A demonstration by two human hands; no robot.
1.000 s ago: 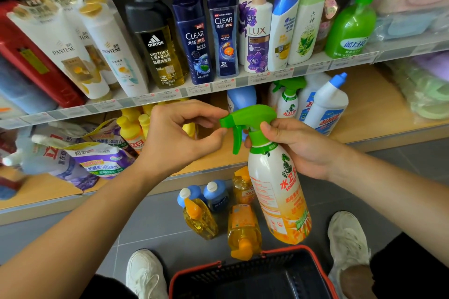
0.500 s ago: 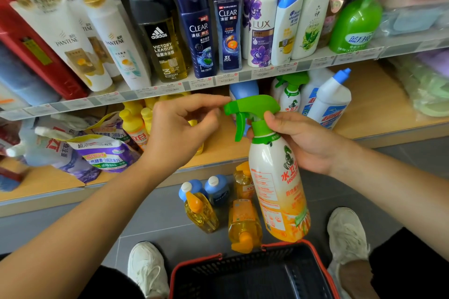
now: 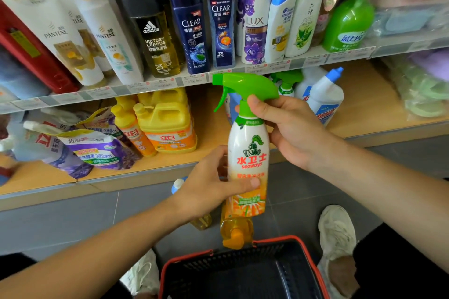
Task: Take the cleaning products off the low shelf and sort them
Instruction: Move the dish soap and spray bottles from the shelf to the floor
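Spray bottle point(image 3: 247, 153) is gripped upright by left hand point(image 3: 209, 189) at body, right hand point(image 3: 291, 128) at neck, before low shelf point(image 3: 364, 114).

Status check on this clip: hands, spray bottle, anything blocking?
Right hand gripping the spray bottle at its neck; left hand around its body. Bottle upright, off the low shelf, above the basket. Nothing in the way.
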